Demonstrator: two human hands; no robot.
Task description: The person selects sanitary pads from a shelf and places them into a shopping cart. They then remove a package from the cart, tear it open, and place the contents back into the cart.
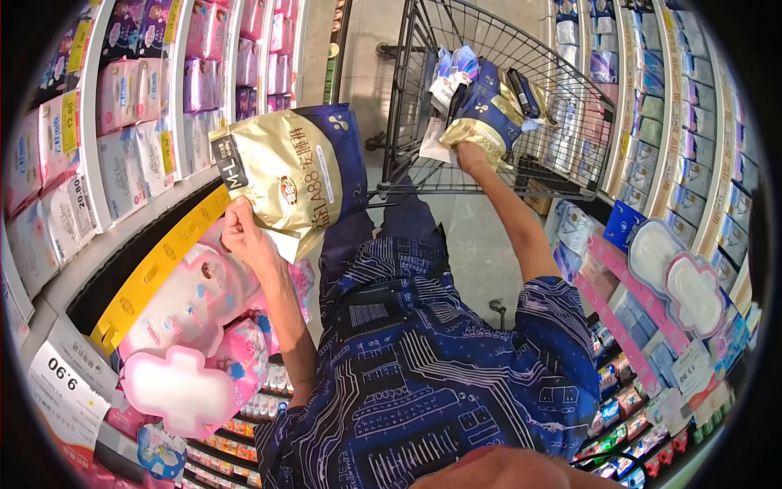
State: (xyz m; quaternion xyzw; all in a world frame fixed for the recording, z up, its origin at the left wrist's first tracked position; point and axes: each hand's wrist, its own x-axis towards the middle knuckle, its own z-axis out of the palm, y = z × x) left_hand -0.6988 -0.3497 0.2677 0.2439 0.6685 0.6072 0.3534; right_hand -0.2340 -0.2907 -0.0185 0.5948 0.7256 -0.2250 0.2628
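Note:
My left hand (244, 231) is closed on the lower left corner of a large gold and dark-blue package (297, 175), held up over the aisle to the left of the cart. My right hand (471, 158) reaches to the shopping cart (599, 167) and is closed at the near end of another gold and blue package (489, 114). That second package lies in the cart among white and blue packs (453, 69) and a further gold and black pack (528, 94).
Shelves of pink and white packs (130, 94) rise on the left, above a yellow strip (159, 265). More stocked shelves (652, 106) line the right. Pad-shaped displays (181, 391) and price cards (67, 375) stick out low down. Grey floor (489, 236) shows between.

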